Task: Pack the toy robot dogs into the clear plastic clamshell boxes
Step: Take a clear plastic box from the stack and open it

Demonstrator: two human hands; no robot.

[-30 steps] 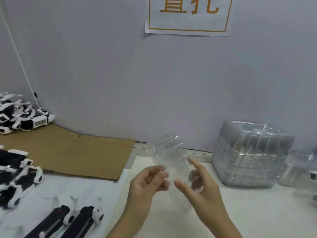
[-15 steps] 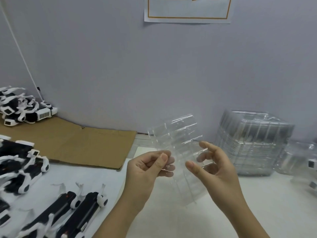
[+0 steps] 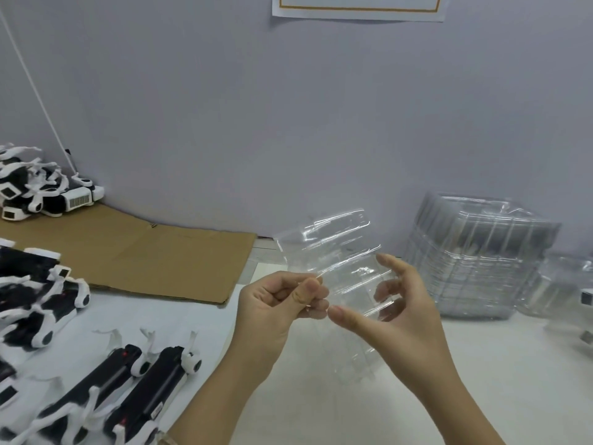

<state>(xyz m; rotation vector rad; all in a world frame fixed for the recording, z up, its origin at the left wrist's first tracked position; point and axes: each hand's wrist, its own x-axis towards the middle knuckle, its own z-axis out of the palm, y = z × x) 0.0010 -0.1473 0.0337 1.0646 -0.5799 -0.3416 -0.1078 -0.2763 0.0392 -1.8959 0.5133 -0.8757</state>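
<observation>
Both hands hold one clear plastic clamshell box (image 3: 340, 248) in the air above the white table. My left hand (image 3: 282, 303) pinches its left edge between thumb and fingers. My right hand (image 3: 394, 313) grips the right side, thumb in front and fingers behind the plastic. The box's two halves are spread apart, one up and one hanging down. Black-and-white toy robot dogs (image 3: 150, 380) lie side by side at the lower left, with more of these dogs (image 3: 38, 303) at the left edge.
A tall stack of empty clamshell boxes (image 3: 478, 258) stands at the right by the wall, with more clear boxes (image 3: 564, 284) beside it. A flat cardboard sheet (image 3: 144, 252) lies at the back left, bearing another pile of dogs (image 3: 35, 191).
The clamshell box has been lifted and spread wider between my hands. The view has tilted down, so the wall sign sits higher and more dogs show.
</observation>
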